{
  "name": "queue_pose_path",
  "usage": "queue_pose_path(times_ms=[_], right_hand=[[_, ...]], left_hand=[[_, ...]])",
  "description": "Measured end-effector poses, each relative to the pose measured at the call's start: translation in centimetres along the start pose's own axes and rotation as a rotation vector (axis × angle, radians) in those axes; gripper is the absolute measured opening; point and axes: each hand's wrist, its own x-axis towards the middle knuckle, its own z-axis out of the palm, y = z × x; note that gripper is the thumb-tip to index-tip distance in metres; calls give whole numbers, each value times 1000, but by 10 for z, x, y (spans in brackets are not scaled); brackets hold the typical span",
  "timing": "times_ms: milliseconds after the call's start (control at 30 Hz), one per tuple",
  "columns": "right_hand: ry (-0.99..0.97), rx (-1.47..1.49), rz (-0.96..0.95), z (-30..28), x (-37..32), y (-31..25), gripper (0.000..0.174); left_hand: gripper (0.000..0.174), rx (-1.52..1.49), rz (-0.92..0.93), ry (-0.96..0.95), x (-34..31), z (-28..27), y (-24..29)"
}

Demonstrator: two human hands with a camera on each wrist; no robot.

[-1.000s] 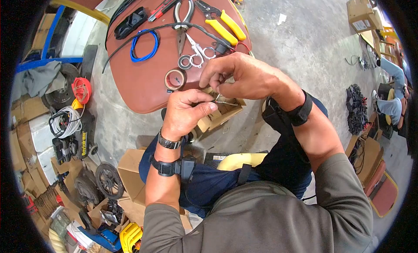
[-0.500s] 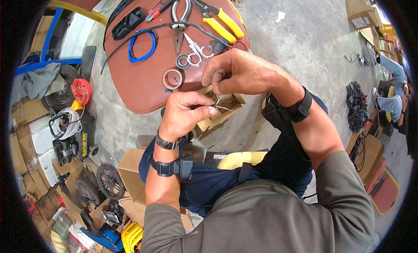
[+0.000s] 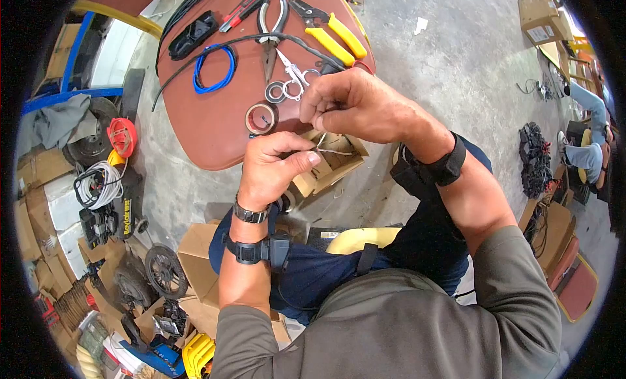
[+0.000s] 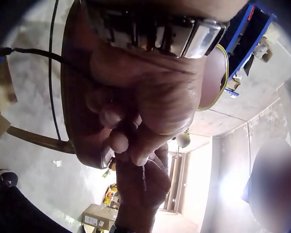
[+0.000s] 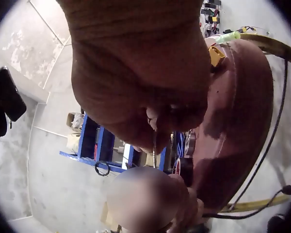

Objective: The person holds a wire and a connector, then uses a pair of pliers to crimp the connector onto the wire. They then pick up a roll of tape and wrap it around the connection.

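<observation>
Over the front edge of the brown seat, my left hand [image 3: 268, 170] pinches the end of a dark cable between thumb and forefinger. Thin bare wire strands [image 3: 336, 151] stick out to the right past the thumb tip. Slightly higher and to the right, my right hand [image 3: 365, 108] has bent fingers and pinches another strand [image 3: 321, 139] that rises from the left fingertips. The right wrist view shows this wire [image 5: 155, 148] running straight between both hands. Black cable [image 4: 31, 52] trails from the left hand in the left wrist view.
On the brown seat [image 3: 202, 141] lie tape rolls [image 3: 252, 121], scissors [image 3: 293, 86], pliers [image 3: 268, 59], yellow-handled wire strippers [image 3: 329, 43], a utility knife [image 3: 244, 13] and a blue wire coil [image 3: 197, 79]. An open cardboard box [image 3: 339, 174] stands below the hands.
My right hand has shifted slightly up and away from the left fingertips, so more of the strand between them shows. The left hand stays nearly in place.
</observation>
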Motion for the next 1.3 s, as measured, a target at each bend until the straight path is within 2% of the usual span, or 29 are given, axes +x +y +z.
queue_pose_path(times_ms=[333, 633, 733, 833, 933, 1033, 1133, 1167, 1300], right_hand=[[88, 154, -32, 2, 2, 5, 17], [190, 152, 14, 1, 2, 1, 21], [244, 167, -32, -3, 2, 1, 22], [378, 121, -25, -10, 1, 3, 25], [281, 154, -40, -12, 0, 7, 34], [189, 200, 26, -3, -2, -1, 43], [166, 320, -41, 9, 2, 0, 47], [130, 410, -36, 13, 3, 3, 44], [178, 302, -74, 17, 5, 7, 39]], left_hand=[[10, -140, -19, 110, -1, 1, 0], [14, -250, 38, 106, 3, -1, -11], [15, -311, 44, 139, 2, 1, -13], [16, -346, 56, 136, 2, -1, -13], [19, -432, 41, 161, 3, 2, -10], [21, -517, 48, 129, 3, 1, -13], [18, -601, 37, 106, 3, 3, -11], [18, -607, 31, 97, 3, 3, -12], [18, -631, 37, 71, 4, 3, -16]])
